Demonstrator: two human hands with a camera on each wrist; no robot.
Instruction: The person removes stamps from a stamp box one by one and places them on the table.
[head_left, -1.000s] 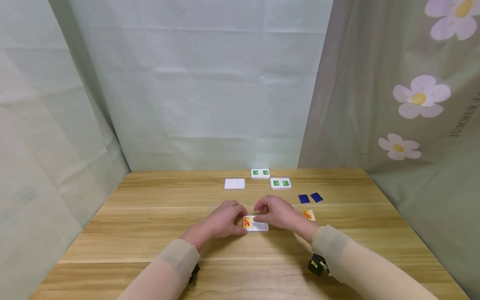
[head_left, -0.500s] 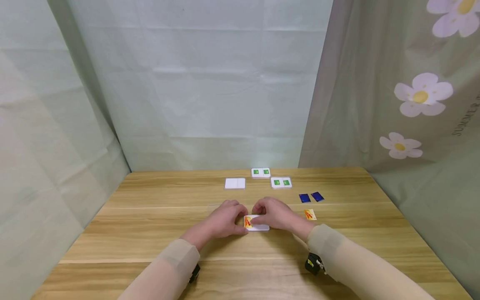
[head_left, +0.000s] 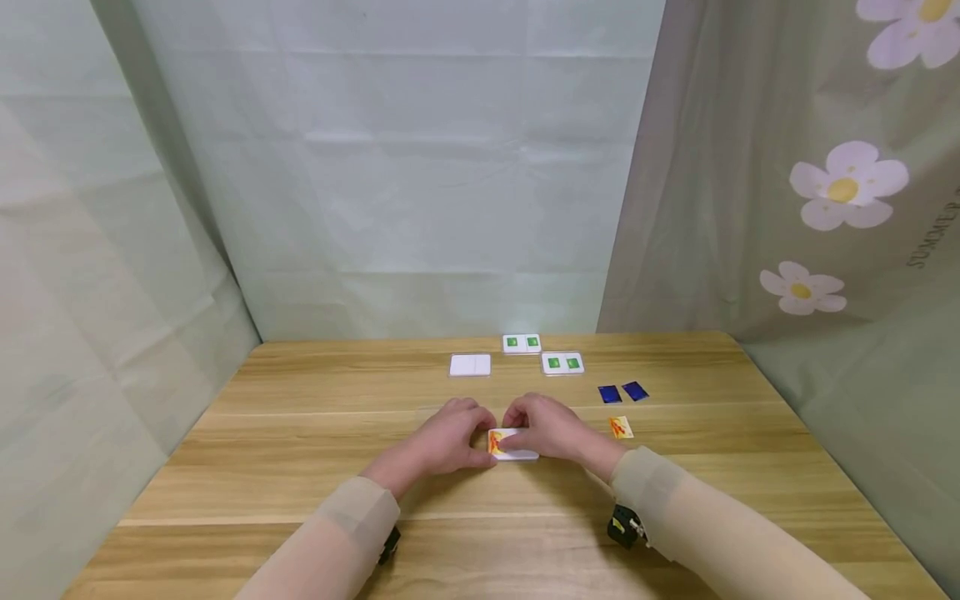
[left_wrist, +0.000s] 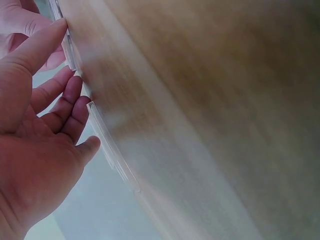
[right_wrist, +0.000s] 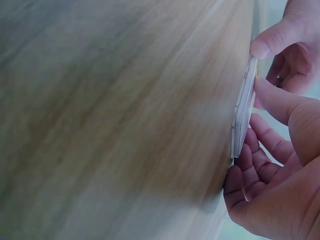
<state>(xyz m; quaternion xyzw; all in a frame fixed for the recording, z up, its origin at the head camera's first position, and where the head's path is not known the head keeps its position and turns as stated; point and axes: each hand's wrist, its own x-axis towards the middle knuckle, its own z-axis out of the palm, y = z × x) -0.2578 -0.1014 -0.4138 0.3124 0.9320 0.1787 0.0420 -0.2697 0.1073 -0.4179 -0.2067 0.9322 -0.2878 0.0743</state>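
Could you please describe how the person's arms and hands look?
The left hand and right hand are bare, with no gloves. The left sleeve and right sleeve are long, plain and pale beige. A small black device sits near each cuff: the left device is partly hidden, while the right device shows a yellow mark.

At twelve o'clock a creased, pale back sheet (head_left: pixel 420 183) hangs behind the wood-grain counter (head_left: pixel 277 467). A pale side sheet (head_left: pixel 97 250) closes nine o'clock; toward two o'clock, a grey-green curtain (head_left: pixel 697 183) bears white, yellow-centred flowers (head_left: pixel 843 190) and dark lettering (head_left: pixel 934 234).
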